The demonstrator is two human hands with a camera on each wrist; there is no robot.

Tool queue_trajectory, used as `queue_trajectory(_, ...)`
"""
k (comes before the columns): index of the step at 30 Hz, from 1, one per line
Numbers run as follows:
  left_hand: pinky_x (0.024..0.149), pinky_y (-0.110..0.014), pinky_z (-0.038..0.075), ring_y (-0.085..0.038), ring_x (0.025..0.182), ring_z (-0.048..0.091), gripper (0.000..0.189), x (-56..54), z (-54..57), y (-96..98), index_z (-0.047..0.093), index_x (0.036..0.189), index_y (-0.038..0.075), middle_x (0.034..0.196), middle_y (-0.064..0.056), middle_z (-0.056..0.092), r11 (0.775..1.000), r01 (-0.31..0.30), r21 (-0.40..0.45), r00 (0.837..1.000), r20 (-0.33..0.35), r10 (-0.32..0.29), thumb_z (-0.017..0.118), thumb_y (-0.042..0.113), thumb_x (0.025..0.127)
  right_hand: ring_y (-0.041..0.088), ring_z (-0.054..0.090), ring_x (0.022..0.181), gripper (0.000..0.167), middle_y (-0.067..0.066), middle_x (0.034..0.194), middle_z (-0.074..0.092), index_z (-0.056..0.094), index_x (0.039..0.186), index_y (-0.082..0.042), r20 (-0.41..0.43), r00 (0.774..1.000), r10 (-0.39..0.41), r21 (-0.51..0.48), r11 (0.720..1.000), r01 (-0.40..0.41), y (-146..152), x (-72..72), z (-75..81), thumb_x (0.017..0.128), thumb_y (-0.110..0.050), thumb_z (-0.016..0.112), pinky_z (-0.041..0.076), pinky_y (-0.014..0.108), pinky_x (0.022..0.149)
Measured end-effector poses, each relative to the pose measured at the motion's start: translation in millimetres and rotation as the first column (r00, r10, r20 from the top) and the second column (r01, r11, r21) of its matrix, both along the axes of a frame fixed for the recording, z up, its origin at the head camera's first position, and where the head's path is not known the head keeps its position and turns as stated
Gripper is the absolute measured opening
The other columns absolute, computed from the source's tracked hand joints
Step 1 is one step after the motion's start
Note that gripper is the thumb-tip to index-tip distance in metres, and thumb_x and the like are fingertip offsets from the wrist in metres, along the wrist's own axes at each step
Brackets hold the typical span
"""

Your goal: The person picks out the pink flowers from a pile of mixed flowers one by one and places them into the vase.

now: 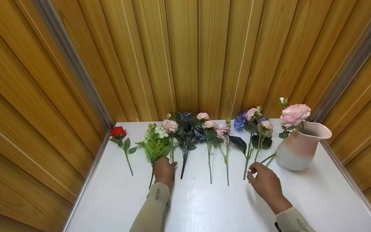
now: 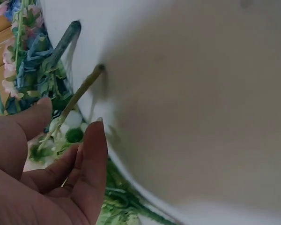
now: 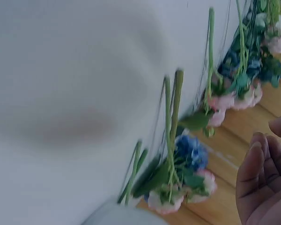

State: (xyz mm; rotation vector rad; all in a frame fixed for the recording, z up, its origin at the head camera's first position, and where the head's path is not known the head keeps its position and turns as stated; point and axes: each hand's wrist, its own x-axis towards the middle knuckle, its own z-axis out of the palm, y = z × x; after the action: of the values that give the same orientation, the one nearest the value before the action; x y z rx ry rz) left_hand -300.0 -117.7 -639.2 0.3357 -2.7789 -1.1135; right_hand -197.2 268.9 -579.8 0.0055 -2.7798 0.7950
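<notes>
My left hand (image 1: 164,170) reaches over the stems of a green leafy sprig (image 1: 155,146) and a pale pink flower (image 1: 170,126). In the left wrist view, its thumb and fingers stand apart, with a brownish-green stem (image 2: 82,90) showing between them and white blossoms (image 2: 74,119) just behind. My right hand (image 1: 266,182) hovers with loosely bent fingers by the lower stems of a blue and pink flower group (image 1: 252,114); nothing shows in its grasp. Close to it, a pink-and-white vase (image 1: 298,154) stands beside a large pink flower (image 1: 295,115).
A red rose (image 1: 118,131) lies at the far left. Between the hands lie dark blue flowers (image 1: 185,116) and pink flowers (image 1: 210,124), stems toward me. Wood-panelled walls (image 1: 182,58) enclose the white table (image 1: 198,209) at the back and sides.
</notes>
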Motion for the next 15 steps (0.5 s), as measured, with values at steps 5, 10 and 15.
queue_trajectory(5,0.070,-0.047,0.063,-0.026,0.074,0.074,0.020,-0.1,-7.8,-1.4,0.081,0.086,0.002,0.085,-0.014,0.082,0.997,0.012,0.072,1.000,0.016,-0.014,0.086,0.014,0.101,0.012,0.065,0.076,0.008,0.004,0.101,0.082,0.079,0.112,-0.011,0.060,0.998,0.026,-0.023,0.999,-0.025,-23.3,7.4,-12.2,0.104,-0.013,0.076,0.050,0.033,0.061)
queue_trajectory(10,0.063,-0.036,0.055,-0.019,0.071,0.068,0.017,3.9,-0.6,-2.3,0.083,0.092,0.002,0.091,-0.013,0.083,0.985,0.019,0.173,1.000,0.017,-0.022,0.080,0.011,0.105,0.014,0.071,0.082,0.010,0.003,0.101,0.082,0.079,0.114,-0.009,0.073,0.997,0.037,-0.023,0.999,-0.036,-27.7,9.7,-17.0,0.104,-0.012,0.077,0.053,0.033,0.063)
queue_trajectory(15,0.058,-0.029,0.054,-0.015,0.066,0.068,0.013,13.7,13.6,1.2,0.085,0.106,-0.001,0.096,-0.022,0.084,0.946,0.067,0.316,0.998,-0.033,-0.060,0.075,0.007,0.108,0.013,0.067,0.079,0.013,0.004,0.103,0.083,0.078,0.116,-0.008,0.080,0.996,0.040,-0.040,0.999,-0.037,-26.3,10.1,-12.7,0.104,-0.013,0.076,0.050,0.031,0.062)
